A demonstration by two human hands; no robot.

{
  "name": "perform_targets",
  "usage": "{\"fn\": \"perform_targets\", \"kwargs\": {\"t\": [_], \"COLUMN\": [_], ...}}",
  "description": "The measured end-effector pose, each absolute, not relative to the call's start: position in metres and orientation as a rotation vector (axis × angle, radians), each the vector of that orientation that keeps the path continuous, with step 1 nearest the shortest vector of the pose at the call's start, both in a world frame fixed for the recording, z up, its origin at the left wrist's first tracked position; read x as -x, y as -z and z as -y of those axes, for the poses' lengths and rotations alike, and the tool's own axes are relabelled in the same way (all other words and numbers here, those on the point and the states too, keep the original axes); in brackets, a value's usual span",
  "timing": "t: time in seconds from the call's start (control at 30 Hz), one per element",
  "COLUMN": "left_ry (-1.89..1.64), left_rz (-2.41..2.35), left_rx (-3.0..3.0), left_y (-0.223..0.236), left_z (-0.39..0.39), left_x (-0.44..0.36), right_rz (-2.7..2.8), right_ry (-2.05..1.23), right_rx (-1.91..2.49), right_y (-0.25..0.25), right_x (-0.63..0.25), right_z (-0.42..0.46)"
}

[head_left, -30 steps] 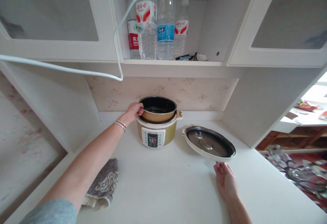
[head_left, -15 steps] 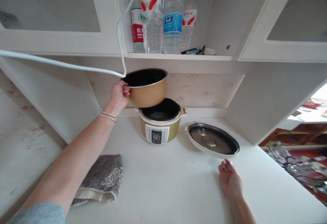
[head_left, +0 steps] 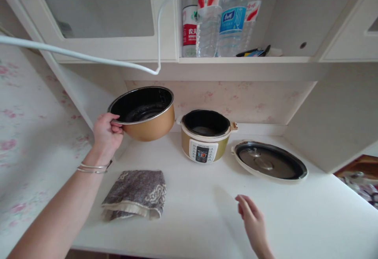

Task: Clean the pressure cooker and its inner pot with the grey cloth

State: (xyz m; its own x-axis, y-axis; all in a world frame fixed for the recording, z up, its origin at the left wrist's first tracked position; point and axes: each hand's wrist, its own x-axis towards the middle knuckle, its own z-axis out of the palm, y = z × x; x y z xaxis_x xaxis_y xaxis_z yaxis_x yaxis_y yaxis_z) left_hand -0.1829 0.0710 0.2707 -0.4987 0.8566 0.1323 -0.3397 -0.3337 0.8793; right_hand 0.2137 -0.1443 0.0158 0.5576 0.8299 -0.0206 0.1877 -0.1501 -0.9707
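Gold-sided pot (head_left: pixel 150 128): gripping it by the rim with left hand (head_left: pixel 108 133), thumb over the edge and fingers curled beneath, holding it tilted in the air to the left of the open cooker (head_left: pixel 203 147) and beyond the folded brown cloth (head_left: pixel 138 190). Holding right hand (head_left: pixel 251 221) half open and empty, fingers loosely bent, over the white counter (head_left: pixel 189 211), near the lid (head_left: pixel 268 162) lying inner side up. Looking past both to water bottles (head_left: pixel 208 26) on the shelf (head_left: pixel 248 59).
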Motion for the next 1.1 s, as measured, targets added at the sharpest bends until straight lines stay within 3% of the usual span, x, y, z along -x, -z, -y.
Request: {"fn": "perform_targets", "kwargs": {"t": [0.17,0.37,0.5,0.8,1.1], "left_ry": [-1.993,-1.967,-1.928,-1.895,-1.897], "left_rz": [-1.133,-1.22,-1.279,-1.331,-1.341], "left_rx": [-0.693,-0.653,-0.642,-0.606,-0.608], "left_y": [-0.237,-0.193,-0.166,-0.131,-0.105], "left_z": [-0.051,-0.038,-0.036,-0.026,-0.021], "left_x": [0.207,0.22,0.224,0.226,0.203], "right_rz": [1.768,2.377,2.57,2.713,2.552], "right_ry": [-0.91,-0.515,-0.412,-0.187,-0.257], "right_rx": [1.322,1.01,1.041,1.273,1.668], "right_y": [-0.06,-0.067,-0.054,-0.055,-0.051], "right_x": [-0.084,0.043,0.072,-0.023,-0.154], "right_z": [0.11,0.079,0.054,0.052,0.054]}}
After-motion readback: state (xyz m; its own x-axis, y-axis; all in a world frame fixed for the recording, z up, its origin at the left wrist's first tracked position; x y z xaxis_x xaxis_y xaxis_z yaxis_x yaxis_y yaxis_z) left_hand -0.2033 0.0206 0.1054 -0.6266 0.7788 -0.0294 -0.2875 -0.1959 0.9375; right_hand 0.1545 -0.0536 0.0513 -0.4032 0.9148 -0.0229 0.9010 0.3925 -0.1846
